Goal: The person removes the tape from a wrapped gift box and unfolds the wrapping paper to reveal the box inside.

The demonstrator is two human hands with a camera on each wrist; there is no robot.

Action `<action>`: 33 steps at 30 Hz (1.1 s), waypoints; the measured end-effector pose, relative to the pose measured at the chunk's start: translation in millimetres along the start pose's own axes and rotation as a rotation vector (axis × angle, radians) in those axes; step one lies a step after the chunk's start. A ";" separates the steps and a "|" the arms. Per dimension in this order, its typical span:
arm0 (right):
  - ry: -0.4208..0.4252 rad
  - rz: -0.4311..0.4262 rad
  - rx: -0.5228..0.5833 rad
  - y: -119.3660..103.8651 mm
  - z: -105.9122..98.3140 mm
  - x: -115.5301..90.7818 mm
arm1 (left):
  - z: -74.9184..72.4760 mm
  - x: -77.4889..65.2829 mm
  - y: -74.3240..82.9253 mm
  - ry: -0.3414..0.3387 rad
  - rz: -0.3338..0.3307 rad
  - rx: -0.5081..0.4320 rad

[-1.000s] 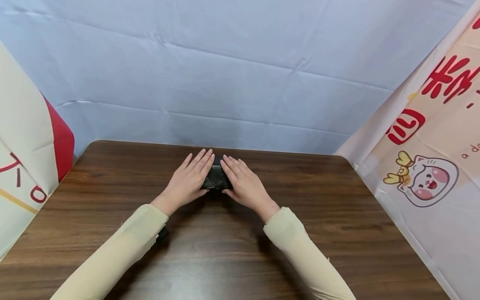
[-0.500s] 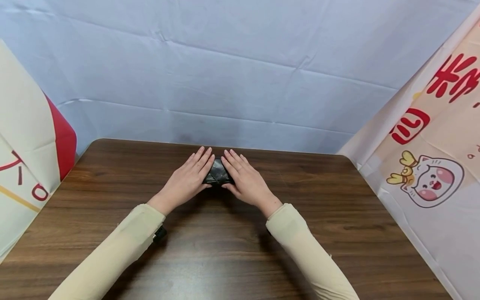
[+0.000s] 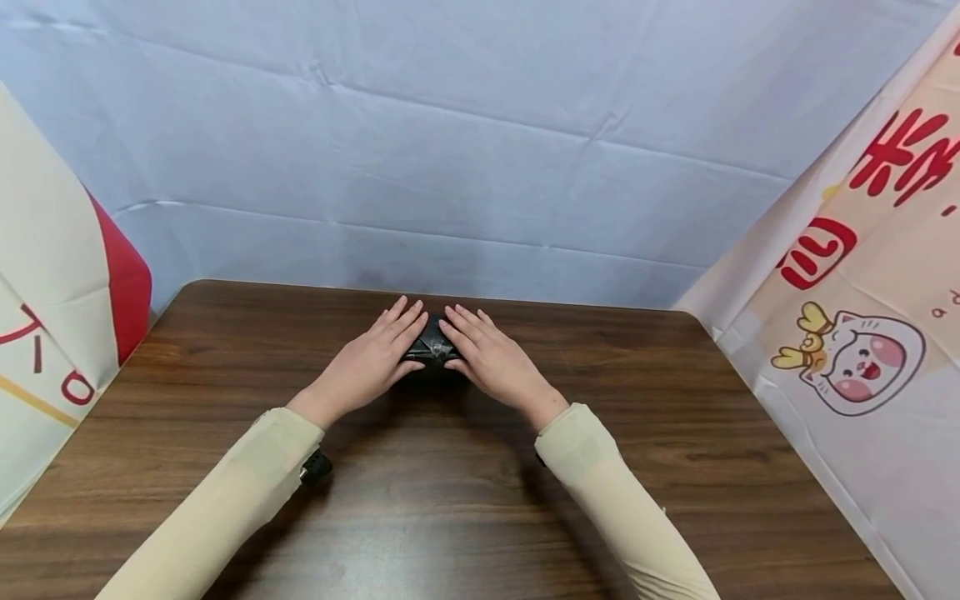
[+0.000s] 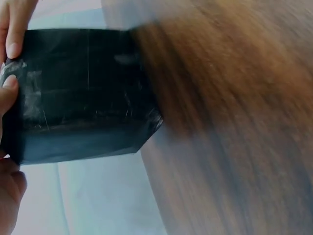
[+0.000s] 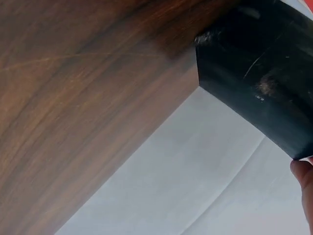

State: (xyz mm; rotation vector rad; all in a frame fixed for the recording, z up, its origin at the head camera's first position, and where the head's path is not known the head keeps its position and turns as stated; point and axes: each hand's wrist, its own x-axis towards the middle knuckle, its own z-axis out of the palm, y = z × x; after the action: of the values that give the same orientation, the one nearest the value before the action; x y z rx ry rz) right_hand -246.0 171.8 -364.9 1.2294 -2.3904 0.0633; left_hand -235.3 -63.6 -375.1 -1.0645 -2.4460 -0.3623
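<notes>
A black box [image 3: 433, 340] with shiny, creased wrapping and tape is between my two hands near the far side of the table. My left hand [image 3: 369, 362] grips its left part, the fingers reaching over the top and the thumb at the near edge. On the opposite side, my right hand [image 3: 497, 358] holds it the same way, thumb at the near edge. The left wrist view shows the box's scuffed broad face [image 4: 88, 83], with fingertips [image 4: 13, 49] at its upper end. In the right wrist view, a fingertip [image 5: 301, 170] meets one corner of the box.
The dark wood table [image 3: 442, 492] has a far edge just beyond the hands. A pale blue-white cloth [image 3: 450, 125] hangs behind it. Printed cloths [image 3: 855, 367] hang at the right and left. A small black device [image 3: 316, 467] sits under the left sleeve.
Both hands keep hold of the box and shift only slightly. The box's angle changes a little, so different creases and taped folds show between the hands.
</notes>
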 end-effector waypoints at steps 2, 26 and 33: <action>-0.001 -0.004 0.008 -0.5 -0.5 1.3 | -2.8 -0.6 -0.7 -0.012 -0.010 -0.029; -0.268 0.152 0.513 7.7 -29.2 18.7 | -26.3 -0.8 -5.1 -0.200 -0.159 -0.315; -0.285 0.224 0.603 13.2 -22.3 23.2 | -21.8 -1.1 -3.3 -0.183 -0.237 -0.368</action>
State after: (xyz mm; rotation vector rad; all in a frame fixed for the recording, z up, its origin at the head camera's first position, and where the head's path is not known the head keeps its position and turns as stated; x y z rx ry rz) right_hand -259.8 167.5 -333.3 1.2695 -2.8672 0.7752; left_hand -230.6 -75.3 -357.0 -0.9838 -2.7471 -0.8525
